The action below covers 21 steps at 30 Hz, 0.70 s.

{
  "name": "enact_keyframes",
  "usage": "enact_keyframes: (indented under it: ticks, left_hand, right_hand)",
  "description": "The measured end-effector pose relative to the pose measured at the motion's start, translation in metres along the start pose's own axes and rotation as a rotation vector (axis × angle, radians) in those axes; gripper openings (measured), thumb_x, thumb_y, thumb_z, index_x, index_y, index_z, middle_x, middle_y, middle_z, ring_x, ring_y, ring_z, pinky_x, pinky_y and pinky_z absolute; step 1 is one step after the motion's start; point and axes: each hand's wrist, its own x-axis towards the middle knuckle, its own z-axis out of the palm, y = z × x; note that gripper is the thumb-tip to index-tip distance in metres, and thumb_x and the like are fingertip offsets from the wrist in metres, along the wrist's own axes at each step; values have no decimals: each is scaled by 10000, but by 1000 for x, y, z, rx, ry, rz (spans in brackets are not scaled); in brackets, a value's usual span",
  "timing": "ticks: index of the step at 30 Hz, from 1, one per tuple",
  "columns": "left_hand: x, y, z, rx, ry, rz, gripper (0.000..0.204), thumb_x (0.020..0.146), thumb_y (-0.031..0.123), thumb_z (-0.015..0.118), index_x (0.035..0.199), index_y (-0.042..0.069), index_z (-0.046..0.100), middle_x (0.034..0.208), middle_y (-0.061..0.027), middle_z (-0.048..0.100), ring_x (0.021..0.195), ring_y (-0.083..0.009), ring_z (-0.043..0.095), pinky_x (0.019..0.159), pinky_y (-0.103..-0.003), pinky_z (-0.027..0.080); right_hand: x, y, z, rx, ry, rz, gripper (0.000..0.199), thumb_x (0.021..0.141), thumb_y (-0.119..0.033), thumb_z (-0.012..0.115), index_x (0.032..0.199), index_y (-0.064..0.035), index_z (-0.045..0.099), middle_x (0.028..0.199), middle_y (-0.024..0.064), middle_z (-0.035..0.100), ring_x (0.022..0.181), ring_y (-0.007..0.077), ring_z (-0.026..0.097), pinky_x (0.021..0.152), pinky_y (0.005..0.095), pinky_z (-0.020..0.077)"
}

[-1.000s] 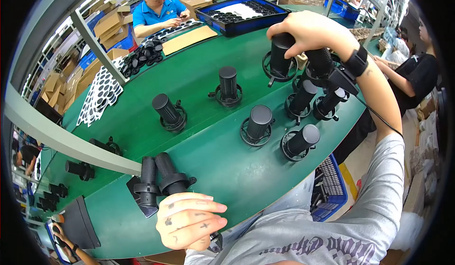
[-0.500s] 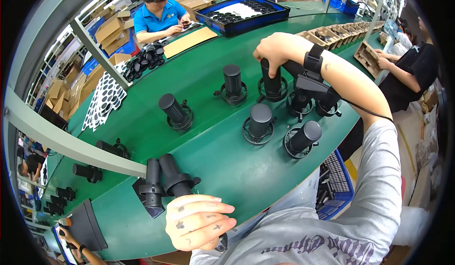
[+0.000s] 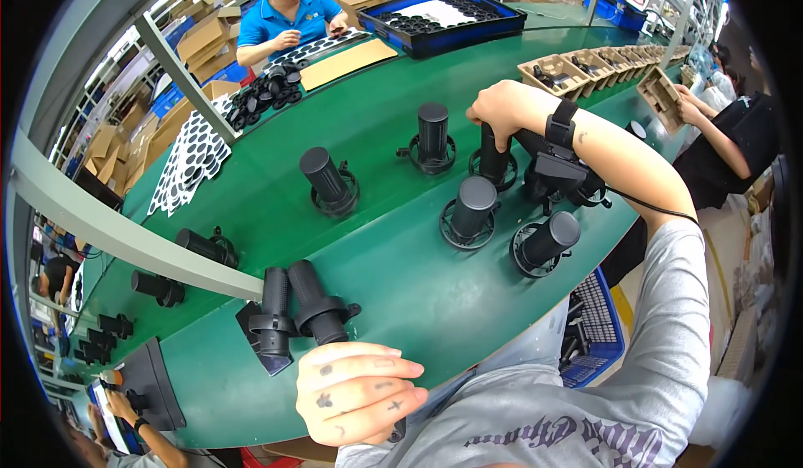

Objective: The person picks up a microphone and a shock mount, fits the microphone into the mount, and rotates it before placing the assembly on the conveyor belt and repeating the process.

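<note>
Over the green table, my right hand point(image 3: 500, 115) is closed from above around a black cylindrical microphone point(image 3: 493, 163) that stands in a ring-shaped mount. Similar microphones in ring mounts stand close by, one point(image 3: 474, 204) in front and another point(image 3: 548, 240) nearer to me. My left hand point(image 3: 360, 394) is by the near edge with its fingers curled together. A dark piece point(image 3: 399, 430) shows below it, and whether the fingers hold it is hidden. Just beyond that hand lie two more black microphones, one point(image 3: 273, 322) on a dark flat piece, the other point(image 3: 316, 301) beside it.
A pale metal post point(image 3: 134, 225) slants across the left. Across the table a co-worker point(image 3: 293, 29) handles small parts beside black discs point(image 3: 266, 93) and a blue tray point(image 3: 443, 20). Brown pulp trays point(image 3: 552, 75) line the far right. A blue basket point(image 3: 598, 330) stands below the near edge.
The whole view has shifted slightly, with the table's contents lying further right. My right hand stays on the same microphone, and my left hand remains curled. The co-worker's hands have moved apart.
</note>
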Motion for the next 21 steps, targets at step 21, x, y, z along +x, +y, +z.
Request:
enact_keyframes:
  ticks: [21]
  left_hand:
    - [4, 2, 3, 59, -5, -2, 76, 641, 9, 657, 697, 49, 626, 591, -35, 592, 594, -195, 658, 570, -320, 549]
  right_hand:
    - [-46, 17, -22, 137, 384, 10, 619, 610, -400, 805, 1119, -88, 638, 831, 173, 668, 861, 346, 646, 775, 432, 519]
